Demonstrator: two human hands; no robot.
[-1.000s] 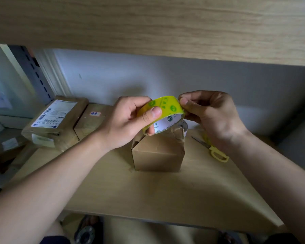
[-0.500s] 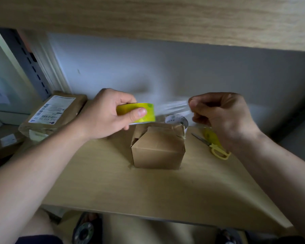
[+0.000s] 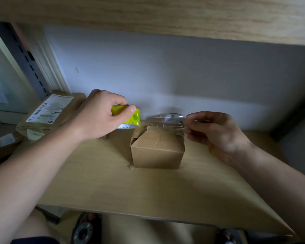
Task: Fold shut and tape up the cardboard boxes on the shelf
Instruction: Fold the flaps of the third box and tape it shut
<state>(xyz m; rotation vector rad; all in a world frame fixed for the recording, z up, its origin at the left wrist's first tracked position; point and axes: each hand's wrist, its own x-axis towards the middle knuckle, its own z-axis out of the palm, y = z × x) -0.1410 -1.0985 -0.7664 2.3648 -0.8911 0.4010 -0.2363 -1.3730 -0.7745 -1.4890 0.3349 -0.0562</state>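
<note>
Up on the wooden shelf, a small cardboard box sits near the middle with its top flaps folded over but not lying flat. Above and left of it the left hand grips a yellow tape roll, thumb curled over its rim, while the right hand pinches the end of a clear tape strip stretched over the box. A labelled brown parcel lies at the shelf's far left.

Dim, soft light under the shelf; wide-angle bending at edges, slight overall blur.
</note>
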